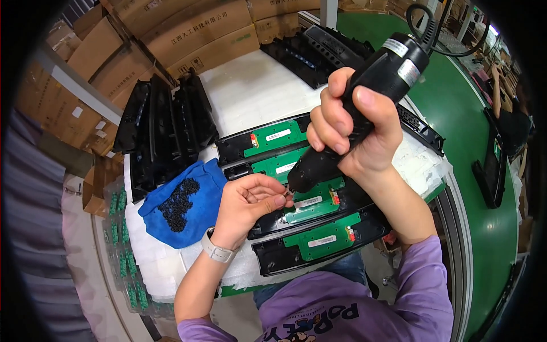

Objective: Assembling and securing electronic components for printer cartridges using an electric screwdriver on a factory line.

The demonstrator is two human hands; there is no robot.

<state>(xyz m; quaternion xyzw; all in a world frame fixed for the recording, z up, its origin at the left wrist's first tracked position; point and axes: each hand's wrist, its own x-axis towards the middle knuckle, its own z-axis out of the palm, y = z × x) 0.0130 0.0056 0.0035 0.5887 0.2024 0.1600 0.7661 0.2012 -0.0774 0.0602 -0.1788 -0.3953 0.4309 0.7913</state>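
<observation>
My right hand (364, 122) is wrapped round a black electric screwdriver (373, 85), held slantwise with its tip low over the panels. Close beside that tip, the thumb and fingers of my left hand (250, 202) are pinched together; what sits between them is too small to name. Below both hands lies a green circuit board (310, 211) on a black plastic panel (265, 228). Another green board (325, 239) on its panel lies nearer to me, and more such panels (233, 149) lie beyond. A blue cloth (194, 211) at the left carries a heap of small black screws (181, 199).
Black plastic housings (165, 128) stand at the table's left, others (313, 51) at the far side. Cardboard boxes (199, 34) are stacked behind. Small green boards (122, 239) sit in trays at the left. A green conveyor (456, 114) runs along the right, where another person (510, 122) is.
</observation>
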